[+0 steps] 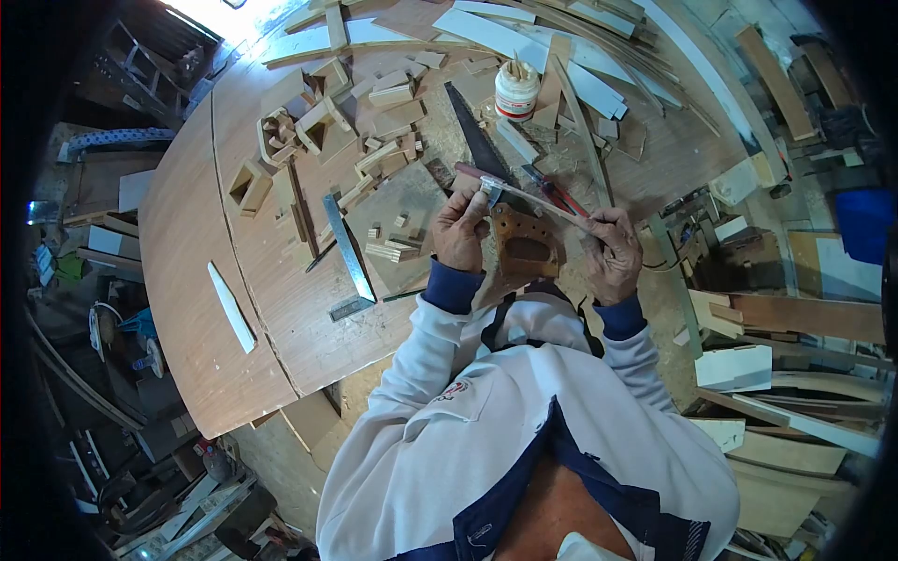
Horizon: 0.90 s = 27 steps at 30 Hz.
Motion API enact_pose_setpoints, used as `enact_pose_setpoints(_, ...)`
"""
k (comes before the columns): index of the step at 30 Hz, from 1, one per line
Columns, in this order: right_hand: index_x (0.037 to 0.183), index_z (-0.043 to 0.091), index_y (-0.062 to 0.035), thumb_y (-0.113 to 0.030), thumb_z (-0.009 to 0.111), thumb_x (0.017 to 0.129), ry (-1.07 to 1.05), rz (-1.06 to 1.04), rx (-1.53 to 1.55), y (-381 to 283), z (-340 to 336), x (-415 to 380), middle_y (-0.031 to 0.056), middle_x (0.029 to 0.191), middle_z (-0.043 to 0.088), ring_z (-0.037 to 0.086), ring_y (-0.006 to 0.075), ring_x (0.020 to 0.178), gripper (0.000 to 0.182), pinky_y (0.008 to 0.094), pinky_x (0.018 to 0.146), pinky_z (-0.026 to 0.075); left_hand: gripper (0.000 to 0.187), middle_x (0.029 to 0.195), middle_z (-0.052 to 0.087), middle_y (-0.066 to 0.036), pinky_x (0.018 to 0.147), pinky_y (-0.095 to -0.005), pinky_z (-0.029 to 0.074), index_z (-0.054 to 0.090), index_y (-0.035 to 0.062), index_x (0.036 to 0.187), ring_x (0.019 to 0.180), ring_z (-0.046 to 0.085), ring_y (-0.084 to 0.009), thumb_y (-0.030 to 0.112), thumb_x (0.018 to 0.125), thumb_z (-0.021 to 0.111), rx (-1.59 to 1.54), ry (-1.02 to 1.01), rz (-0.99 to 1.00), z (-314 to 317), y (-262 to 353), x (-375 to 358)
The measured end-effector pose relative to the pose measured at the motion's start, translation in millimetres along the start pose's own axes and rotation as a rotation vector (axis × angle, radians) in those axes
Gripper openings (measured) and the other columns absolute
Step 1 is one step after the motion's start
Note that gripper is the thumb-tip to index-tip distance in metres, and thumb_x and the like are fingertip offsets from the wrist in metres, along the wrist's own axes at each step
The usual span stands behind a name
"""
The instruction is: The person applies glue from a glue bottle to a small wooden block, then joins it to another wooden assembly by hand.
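Observation:
My right hand (613,254) is closed on one end of a long, narrow flat stick (538,198), which slants up and left in front of me. At its other, reddish-brown end, my left hand (460,230) pinches a small pale piece (490,191) between thumb and fingers. The stick crosses right over that piece. Below the stick lies a handsaw, its wooden handle (526,245) towards me and its dark blade (472,126) pointing away. Red-and-black pliers (561,194) lie beside the saw, near my right hand.
A try square (346,251) and a board (398,210) with small wood blocks lie left of my hands. Several wooden box-like pieces (323,126) stand farther back. A white glue bottle (516,92) stands ahead. Offcuts (781,318) pile up at the right.

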State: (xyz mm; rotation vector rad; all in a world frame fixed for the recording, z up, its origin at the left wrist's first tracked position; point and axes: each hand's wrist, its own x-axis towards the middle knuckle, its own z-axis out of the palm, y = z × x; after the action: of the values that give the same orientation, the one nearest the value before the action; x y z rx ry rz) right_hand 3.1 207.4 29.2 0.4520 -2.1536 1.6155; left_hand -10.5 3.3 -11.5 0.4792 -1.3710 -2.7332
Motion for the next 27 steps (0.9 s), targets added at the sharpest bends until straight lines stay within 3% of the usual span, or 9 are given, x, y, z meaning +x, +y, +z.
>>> enact_pose_setpoints(6, 0.098, 0.068, -0.0063, 0.011, 0.064, 0.077, -0.052, 0.0, -0.187, 16, -6, 1, 0.0048, 0.09, 0.051, 0.053, 0.0148, 0.079, 0.028, 0.0242, 0.068, 0.045, 0.014, 0.074, 0.057, 0.0, 0.052, -0.0198, 0.037, 0.062, 0.0021, 0.101, 0.059, 0.048, -0.0065, 0.011, 0.091, 0.058, 0.01, -0.027, -0.007, 0, 3, -1)
enact_pose_setpoints(19, 0.096, 0.069, -0.0072, 0.007, 0.068, 0.075, -0.056, -0.017, -0.165, 5, -9, 16, 0.0054, 0.087, 0.053, 0.054, 0.0165, 0.075, 0.025, 0.0263, 0.067, 0.045, 0.01, 0.078, 0.058, 0.001, 0.057, -0.0188, 0.04, 0.062, 0.0039, 0.097, 0.063, 0.05, -0.0054, 0.011, 0.091, 0.058, 0.026, -0.074, -0.102, 3, 7, -3)
enact_pose_setpoints(21, 0.096, 0.068, -0.0071, 0.007, 0.068, 0.075, -0.107, -0.095, -0.176, 9, -11, 15, 0.0052, 0.088, 0.053, 0.054, 0.0168, 0.076, 0.025, 0.0263, 0.066, 0.045, 0.01, 0.077, 0.057, 0.001, 0.056, -0.0188, 0.039, 0.062, 0.0042, 0.096, 0.063, 0.05, -0.0053, 0.011, 0.091, 0.058, 0.01, -0.08, -0.102, 3, 6, -2)
enact_pose_setpoints(27, 0.096, 0.068, -0.0073, 0.007, 0.067, 0.076, -0.049, 0.004, -0.187, 6, -10, 15, 0.0056, 0.088, 0.053, 0.054, 0.0174, 0.079, 0.025, 0.0264, 0.067, 0.046, 0.008, 0.075, 0.056, 0.002, 0.055, -0.0192, 0.037, 0.061, 0.005, 0.093, 0.062, 0.048, -0.0052, 0.011, 0.091, 0.056, -0.012, -0.094, -0.115, 3, 6, 0)
